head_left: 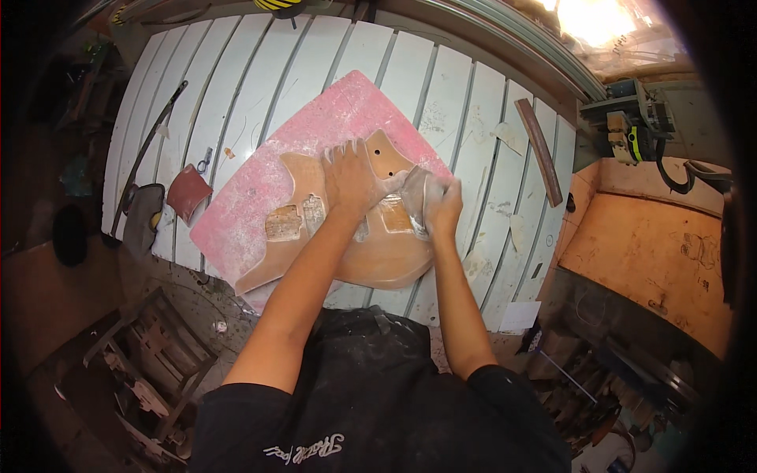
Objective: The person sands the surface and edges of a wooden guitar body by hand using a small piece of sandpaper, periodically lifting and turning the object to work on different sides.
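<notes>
A dusty, unfinished wooden guitar body [371, 260], with routed cavities and two dark holes in its neck end, lies on a pink board [229, 213]. My left hand [347, 177] rests palm down on the body's upper middle, fingers apart and spread toward the top. At the body's right side, beside the neck end, my right hand [443, 201] is closed on a grey, dusty sheet or pad [416, 193], pressed at the edge of the body; it is slightly blurred, so its exact shape is unclear.
The white slatted table [300, 47] holds a red-brown sheet [189, 191], a grey pad [142, 217], a long black strip [154, 142] at left, and a brown bar [538, 150] at right. A machine [631, 122] and plywood surface [646, 260] stand rightward; wooden frames [158, 355] lie lower left.
</notes>
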### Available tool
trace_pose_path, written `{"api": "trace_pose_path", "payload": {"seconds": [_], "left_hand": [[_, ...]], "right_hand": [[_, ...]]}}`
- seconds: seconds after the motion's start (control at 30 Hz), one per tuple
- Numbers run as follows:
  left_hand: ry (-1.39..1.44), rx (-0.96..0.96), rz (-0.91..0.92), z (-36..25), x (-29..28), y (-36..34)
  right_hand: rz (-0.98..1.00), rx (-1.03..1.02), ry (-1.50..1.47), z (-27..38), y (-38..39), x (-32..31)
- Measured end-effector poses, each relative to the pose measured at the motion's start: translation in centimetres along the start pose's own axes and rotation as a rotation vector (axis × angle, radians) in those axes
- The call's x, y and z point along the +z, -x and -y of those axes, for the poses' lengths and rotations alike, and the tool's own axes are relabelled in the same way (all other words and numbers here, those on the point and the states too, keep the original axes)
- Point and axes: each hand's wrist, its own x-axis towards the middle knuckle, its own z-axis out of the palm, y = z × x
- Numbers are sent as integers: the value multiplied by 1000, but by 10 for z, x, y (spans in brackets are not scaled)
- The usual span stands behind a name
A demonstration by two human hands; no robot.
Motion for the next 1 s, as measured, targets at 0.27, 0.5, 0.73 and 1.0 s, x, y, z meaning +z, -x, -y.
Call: {"api": "trace_pose_path", "payload": {"seconds": [0.27, 0.5, 0.73, 1.0], "left_hand": [[-5, 7, 9, -2, -2, 3], [7, -29, 33, 0, -1, -1], [14, -30, 32, -2, 0, 3], [11, -6, 16, -1, 1, -1]], "right_hand": [[-20, -70, 39, -13, 12, -3], [-29, 16, 6, -9, 18, 3], [-75, -67, -22, -6, 11, 4], [-53, -27, -19, 2, 3, 2]]}}
